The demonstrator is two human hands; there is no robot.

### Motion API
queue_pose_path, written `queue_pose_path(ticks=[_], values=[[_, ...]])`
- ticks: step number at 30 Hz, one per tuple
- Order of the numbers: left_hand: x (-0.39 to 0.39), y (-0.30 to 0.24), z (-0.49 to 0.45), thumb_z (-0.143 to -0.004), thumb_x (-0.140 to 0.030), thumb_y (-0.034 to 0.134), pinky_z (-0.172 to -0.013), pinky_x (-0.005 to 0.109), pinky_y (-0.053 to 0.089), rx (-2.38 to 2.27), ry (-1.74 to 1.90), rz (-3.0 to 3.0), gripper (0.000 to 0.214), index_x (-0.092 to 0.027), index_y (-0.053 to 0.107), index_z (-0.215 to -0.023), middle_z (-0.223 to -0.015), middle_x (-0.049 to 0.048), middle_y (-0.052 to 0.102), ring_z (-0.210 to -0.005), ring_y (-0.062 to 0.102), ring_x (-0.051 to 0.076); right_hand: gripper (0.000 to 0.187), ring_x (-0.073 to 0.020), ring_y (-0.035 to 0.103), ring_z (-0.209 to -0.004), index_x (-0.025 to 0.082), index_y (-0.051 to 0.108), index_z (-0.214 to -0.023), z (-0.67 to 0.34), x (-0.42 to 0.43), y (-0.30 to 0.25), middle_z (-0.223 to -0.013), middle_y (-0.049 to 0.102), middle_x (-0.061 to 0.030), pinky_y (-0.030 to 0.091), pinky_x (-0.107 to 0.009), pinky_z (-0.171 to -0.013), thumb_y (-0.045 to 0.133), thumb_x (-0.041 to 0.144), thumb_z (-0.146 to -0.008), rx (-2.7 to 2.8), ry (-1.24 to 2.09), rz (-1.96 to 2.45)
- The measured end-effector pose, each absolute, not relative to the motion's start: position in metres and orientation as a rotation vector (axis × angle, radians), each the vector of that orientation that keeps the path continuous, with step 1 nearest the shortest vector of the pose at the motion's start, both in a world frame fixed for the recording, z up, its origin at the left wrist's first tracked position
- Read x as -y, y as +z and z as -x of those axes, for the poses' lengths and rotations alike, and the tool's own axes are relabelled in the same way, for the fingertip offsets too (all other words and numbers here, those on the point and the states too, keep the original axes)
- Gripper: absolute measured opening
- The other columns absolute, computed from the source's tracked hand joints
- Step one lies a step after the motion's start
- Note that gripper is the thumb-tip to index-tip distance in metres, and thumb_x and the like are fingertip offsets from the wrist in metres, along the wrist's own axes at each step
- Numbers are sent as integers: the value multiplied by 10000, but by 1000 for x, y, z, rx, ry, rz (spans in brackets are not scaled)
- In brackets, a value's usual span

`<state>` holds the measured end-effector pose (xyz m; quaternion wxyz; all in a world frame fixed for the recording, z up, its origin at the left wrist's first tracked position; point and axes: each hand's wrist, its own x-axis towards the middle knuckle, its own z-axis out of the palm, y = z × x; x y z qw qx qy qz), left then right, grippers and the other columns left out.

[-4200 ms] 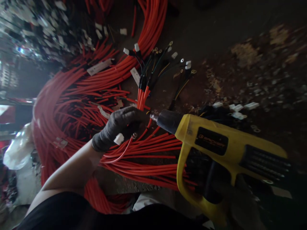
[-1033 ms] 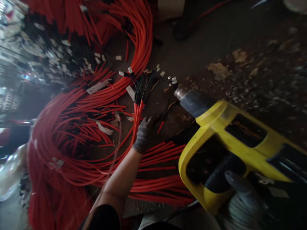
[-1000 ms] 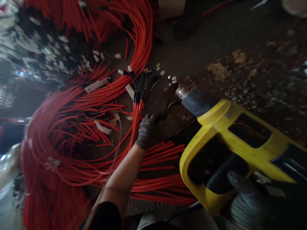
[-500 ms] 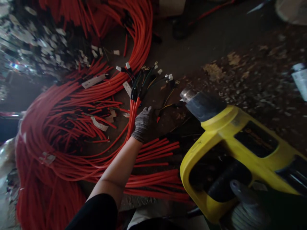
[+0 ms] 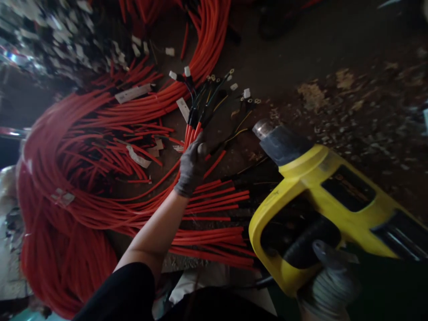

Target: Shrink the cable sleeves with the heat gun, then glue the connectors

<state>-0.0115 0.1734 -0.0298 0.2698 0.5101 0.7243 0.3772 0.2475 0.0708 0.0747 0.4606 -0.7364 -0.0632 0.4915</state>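
My left hand, in a grey knit glove, closes on a bundle of red sleeved wires, just below where they turn into thin dark leads with ring terminals and white connectors. My right hand, gloved the same way, grips the handle of a yellow heat gun. Its metal nozzle points up and left toward the dark leads, and a small gap separates them. A large coil of red wires spreads under and around my left forearm.
Dark stained floor with pale debris lies to the right. A heap of wires with white connectors sits at the upper left. A white cloth and my black sleeve show along the bottom.
My left hand has moved up and closed over the red bundle. Some wires have shifted beneath it, and the heat gun stays in my right hand with little movement.
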Motion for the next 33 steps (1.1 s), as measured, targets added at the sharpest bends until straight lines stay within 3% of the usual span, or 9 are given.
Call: queue_pose_path(ticks=[4,9,13,17,21,24,27,31,33], values=[[-111,-9,30,-938,-298,550,-777,285,556,-2125,487,-1718,260,-181,751,-1055,-909,93,753,-816,706,193,395,-158,678,-671,261,696,-878,-242,-83,84,-828,725,61,593,-285,-627,834,273,-508,91,1318,1902],[-84,-11,1,-904,-152,521,-942,404,554,-2182,31,-1856,405,-175,644,-1289,-1268,160,667,-1172,635,286,416,-199,677,-581,186,700,-849,-237,-84,80,-748,731,-15,592,-321,-552,875,343,-506,370,1567,1984],[-81,-4,-6,-889,-106,475,-961,359,559,-1947,191,-1816,455,-210,616,-1310,-1215,115,702,-1108,672,223,405,-205,684,-597,189,681,-873,-226,-96,72,-756,731,-10,595,-334,-569,859,353,-547,382,1536,1900],[-116,-5,33,-859,-280,620,-963,369,534,-2191,493,-1588,349,-203,651,-1198,-1201,133,681,-1102,652,244,484,-181,677,-600,245,647,-1024,-213,-115,69,-818,739,29,585,-322,-578,825,353,-587,216,1518,1866],[-180,-24,69,-708,-396,759,-756,338,530,-2250,391,-1136,483,-137,647,-1100,-938,89,694,-834,636,223,412,-190,669,-612,233,634,-995,-194,-130,64,-789,719,29,581,-342,-593,783,360,-632,219,1591,1842],[-197,-32,72,-751,-498,687,-602,248,438,-1981,425,-1081,383,-144,653,-894,-698,-9,593,-635,510,135,444,-177,663,-605,226,634,-1000,-185,-135,56,-808,713,29,582,-329,-583,793,364,-609,140,1590,1823],[-181,-34,63,-817,-518,595,-570,234,383,-1905,486,-1189,372,-146,616,-817,-667,-15,551,-592,444,109,455,-169,659,-596,228,632,-988,-188,-134,49,-787,711,32,576,-303,-549,807,365,-591,114,1526,1871],[-163,-32,57,-869,-439,565,-607,281,409,-2166,237,-1346,354,-135,635,-1036,-687,31,600,-615,535,169,311,-175,645,-605,243,643,-875,-197,-128,56,-717,692,33,576,-311,-545,770,381,-626,133,1401,1943],[-170,-27,55,-840,-453,627,-667,320,455,-2309,122,-1471,502,-147,593,-1237,-865,93,672,-761,619,240,270,-185,653,-677,273,660,-870,-199,-126,66,-770,704,38,586,-329,-599,761,366,-638,79,1275,1942]])
